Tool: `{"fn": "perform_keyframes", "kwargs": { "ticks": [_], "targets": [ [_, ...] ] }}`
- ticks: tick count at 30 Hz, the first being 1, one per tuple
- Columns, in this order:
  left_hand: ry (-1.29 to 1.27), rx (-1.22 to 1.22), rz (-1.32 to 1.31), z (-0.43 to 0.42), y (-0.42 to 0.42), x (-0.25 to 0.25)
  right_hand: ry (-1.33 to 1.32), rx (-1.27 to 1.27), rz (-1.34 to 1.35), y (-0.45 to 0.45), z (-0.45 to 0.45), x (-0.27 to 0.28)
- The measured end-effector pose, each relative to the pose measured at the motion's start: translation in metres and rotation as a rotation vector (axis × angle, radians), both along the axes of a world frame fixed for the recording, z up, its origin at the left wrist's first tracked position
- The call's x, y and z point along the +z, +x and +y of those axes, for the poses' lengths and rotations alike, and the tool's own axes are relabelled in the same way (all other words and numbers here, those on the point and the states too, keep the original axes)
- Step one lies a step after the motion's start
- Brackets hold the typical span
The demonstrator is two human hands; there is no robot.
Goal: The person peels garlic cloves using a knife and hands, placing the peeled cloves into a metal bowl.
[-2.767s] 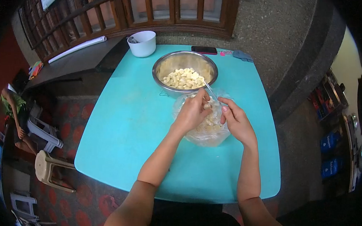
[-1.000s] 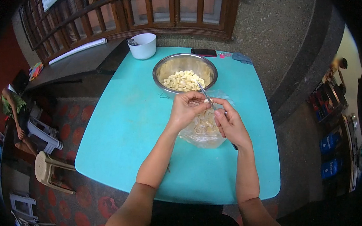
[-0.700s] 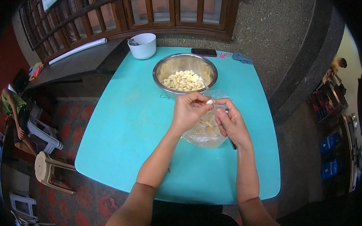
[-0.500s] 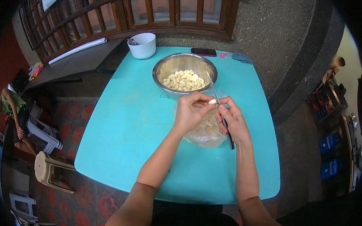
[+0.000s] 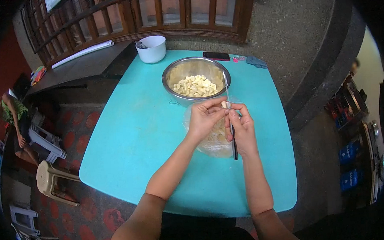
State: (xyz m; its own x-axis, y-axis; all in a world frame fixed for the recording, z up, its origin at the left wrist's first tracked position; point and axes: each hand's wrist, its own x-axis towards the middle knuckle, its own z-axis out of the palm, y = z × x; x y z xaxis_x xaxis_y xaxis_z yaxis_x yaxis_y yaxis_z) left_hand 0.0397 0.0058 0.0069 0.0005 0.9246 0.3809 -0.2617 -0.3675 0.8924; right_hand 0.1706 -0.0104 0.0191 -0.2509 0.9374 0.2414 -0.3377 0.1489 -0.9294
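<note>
Pinched in the fingertips of my left hand (image 5: 204, 118) is a pale garlic clove (image 5: 224, 105). My right hand (image 5: 241, 128) is closed round a knife (image 5: 234, 144) with a black handle, its thin blade pointing up and away beside the clove. Both hands meet above a clear plastic bag (image 5: 215, 145) on the table, whose contents look like pale peelings or cloves and are partly hidden by my hands. Just beyond stands a steel bowl (image 5: 171, 89) holding many peeled cloves (image 5: 195, 86).
The turquoise table (image 5: 127, 136) carries a white bowl (image 5: 152, 50) with something dark in it, a phone (image 5: 216, 56) and a blue-grey cloth (image 5: 256, 62) along the far side. A beige stool (image 5: 47, 173) and a seated person (image 5: 16, 116) are at left.
The knife has swung more upright, and my right hand has shifted slightly left, closer to my left hand. The clove has moved a little up. A distant person at right is less visible.
</note>
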Motion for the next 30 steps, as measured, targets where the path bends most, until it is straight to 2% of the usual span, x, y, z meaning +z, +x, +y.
{"fn": "perform_keyframes", "kwargs": {
  "ticks": [5, 7, 10, 16, 22, 30],
  "targets": [
    [-0.077, 0.052, -0.096, 0.002, 0.000, 0.001, -0.067, 0.016, 0.097, -0.002, -0.003, 0.005],
    [-0.123, 0.024, -0.176, 0.005, -0.007, 0.004, -0.057, 0.036, 0.023, 0.001, -0.003, 0.004],
    [-0.084, 0.018, -0.158, 0.001, -0.009, 0.010, -0.069, 0.045, -0.070, 0.005, -0.001, 0.003],
    [0.137, 0.081, 0.059, 0.007, -0.015, -0.001, -0.049, 0.068, -0.201, 0.011, -0.010, 0.020],
    [0.160, 0.168, 0.209, 0.000, -0.013, 0.008, -0.001, 0.085, -0.292, 0.011, -0.013, 0.025],
    [0.205, 0.306, 0.214, -0.004, -0.002, 0.009, 0.024, 0.029, -0.282, 0.010, -0.010, 0.019]
  ]
}}
